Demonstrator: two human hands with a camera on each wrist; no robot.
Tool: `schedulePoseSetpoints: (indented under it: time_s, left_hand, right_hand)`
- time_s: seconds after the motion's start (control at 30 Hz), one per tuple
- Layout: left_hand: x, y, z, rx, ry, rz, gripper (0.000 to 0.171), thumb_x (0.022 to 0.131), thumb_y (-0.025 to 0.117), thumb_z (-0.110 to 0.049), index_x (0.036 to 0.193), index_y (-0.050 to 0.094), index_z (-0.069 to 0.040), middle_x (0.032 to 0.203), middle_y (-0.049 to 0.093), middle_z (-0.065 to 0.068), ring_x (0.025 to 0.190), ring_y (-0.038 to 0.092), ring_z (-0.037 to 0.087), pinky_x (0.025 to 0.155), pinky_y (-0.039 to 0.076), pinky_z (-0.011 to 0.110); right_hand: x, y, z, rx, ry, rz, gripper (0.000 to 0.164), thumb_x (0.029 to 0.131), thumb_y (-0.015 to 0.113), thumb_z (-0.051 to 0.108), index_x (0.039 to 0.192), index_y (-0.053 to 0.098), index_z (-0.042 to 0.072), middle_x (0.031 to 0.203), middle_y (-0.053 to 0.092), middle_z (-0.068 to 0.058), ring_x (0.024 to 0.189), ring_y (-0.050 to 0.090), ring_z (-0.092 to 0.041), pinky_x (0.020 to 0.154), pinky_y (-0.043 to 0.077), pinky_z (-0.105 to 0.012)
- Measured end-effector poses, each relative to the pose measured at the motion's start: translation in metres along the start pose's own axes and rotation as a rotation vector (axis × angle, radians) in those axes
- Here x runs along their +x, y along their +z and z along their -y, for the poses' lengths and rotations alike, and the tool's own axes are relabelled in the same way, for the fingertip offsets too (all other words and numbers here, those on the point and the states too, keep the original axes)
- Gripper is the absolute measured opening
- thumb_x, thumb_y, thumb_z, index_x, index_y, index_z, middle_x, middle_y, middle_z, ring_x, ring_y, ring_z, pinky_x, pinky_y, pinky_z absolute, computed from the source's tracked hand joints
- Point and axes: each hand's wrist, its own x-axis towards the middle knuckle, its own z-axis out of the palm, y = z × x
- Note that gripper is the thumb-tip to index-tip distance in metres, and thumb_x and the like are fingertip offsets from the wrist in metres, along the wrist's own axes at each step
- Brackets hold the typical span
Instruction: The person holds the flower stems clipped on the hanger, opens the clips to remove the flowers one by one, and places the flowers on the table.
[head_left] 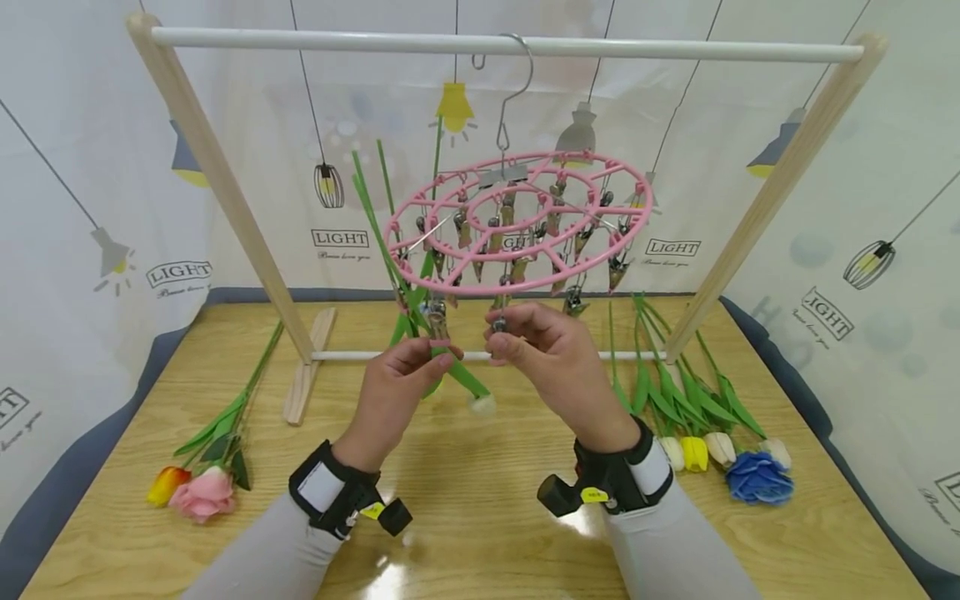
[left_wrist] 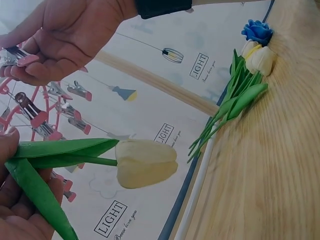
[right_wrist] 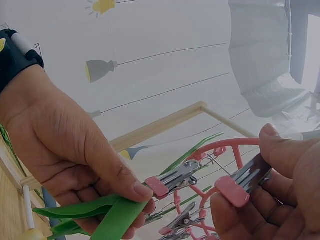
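Observation:
A pink round clip hanger (head_left: 480, 291) hangs by its metal hook from the white bar. My left hand (head_left: 386, 400) pinches the green stem and leaves (right_wrist: 122, 220) of a white tulip (left_wrist: 146, 163), whose bloom points away from the fingers. Right at the left fingertips is a metal clip with a pink tip (right_wrist: 158, 187); whether it bites the stem I cannot tell. My right hand (head_left: 562, 375) holds another pink-tipped clip (right_wrist: 232, 191) between thumb and fingers. More green stems (head_left: 382, 179) rise through the hanger's left side.
A wooden stand with a white bar (head_left: 337, 40) spans the table. At left lie a pink rose (head_left: 204, 494) and an orange-yellow tulip (head_left: 167, 485). To the right, several white tulips (head_left: 720, 447), a yellow tulip (head_left: 695, 454) and a blue rose (head_left: 759, 477) lie together.

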Motion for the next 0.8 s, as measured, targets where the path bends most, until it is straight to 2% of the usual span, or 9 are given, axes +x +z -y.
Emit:
schedulePoseSetpoints:
  time_s: [0.13, 0.27, 0.4, 0.6, 0.8]
  left_hand:
    - [0.0, 0.004, 0.0, -0.059, 0.014, -0.015, 0.032, 0.099, 0.074, -0.024, 0.122, 0.071, -0.002, 0.105, 0.078, -0.006, 0.107, 0.07, 0.015, 0.099, 0.058, 0.03]
    - [-0.002, 0.005, -0.001, -0.086, 0.038, -0.042, 0.027, 0.1, 0.072, -0.019, 0.121, 0.071, -0.003, 0.1, 0.078, -0.007, 0.1, 0.072, 0.012, 0.094, 0.06, 0.028]
    - [-0.003, 0.004, -0.002, -0.113, 0.055, -0.044, 0.023, 0.101, 0.071, -0.017, 0.12, 0.071, -0.005, 0.101, 0.078, 0.0, 0.097, 0.073, 0.013, 0.092, 0.062, 0.032]
    - [-0.005, 0.005, -0.003, -0.083, 0.05, -0.034, 0.023, 0.1, 0.071, -0.018, 0.118, 0.071, -0.003, 0.103, 0.077, 0.007, 0.095, 0.073, 0.015, 0.09, 0.062, 0.032]
    - [-0.006, 0.004, -0.001, -0.032, 0.071, -0.03, 0.024, 0.101, 0.071, -0.019, 0.12, 0.072, -0.004, 0.102, 0.078, 0.002, 0.094, 0.072, 0.013, 0.087, 0.061, 0.027]
  right_hand:
    - [0.0, -0.001, 0.0, 0.0, -0.005, -0.004, 0.035, 0.1, 0.071, 0.021, 0.123, 0.066, -0.005, 0.118, 0.069, -0.004, 0.1, 0.071, -0.011, 0.089, 0.063, -0.034]
    - [0.001, -0.003, -0.001, -0.009, -0.034, -0.015, 0.038, 0.099, 0.072, 0.021, 0.124, 0.066, -0.006, 0.115, 0.071, 0.0, 0.1, 0.071, -0.01, 0.088, 0.063, -0.036]
    - [0.002, -0.006, 0.0, -0.045, -0.066, -0.035, 0.037, 0.1, 0.072, 0.021, 0.125, 0.067, -0.005, 0.111, 0.073, 0.004, 0.1, 0.072, -0.01, 0.088, 0.063, -0.034]
    - [0.001, -0.012, 0.002, -0.112, -0.068, -0.048, 0.033, 0.101, 0.07, 0.016, 0.128, 0.067, -0.003, 0.113, 0.073, 0.003, 0.097, 0.071, -0.011, 0.086, 0.061, -0.029]
    - [0.001, -0.021, 0.003, -0.175, -0.051, -0.071, 0.03, 0.102, 0.069, 0.017, 0.128, 0.069, 0.004, 0.118, 0.074, 0.006, 0.1, 0.07, -0.015, 0.086, 0.06, -0.026]
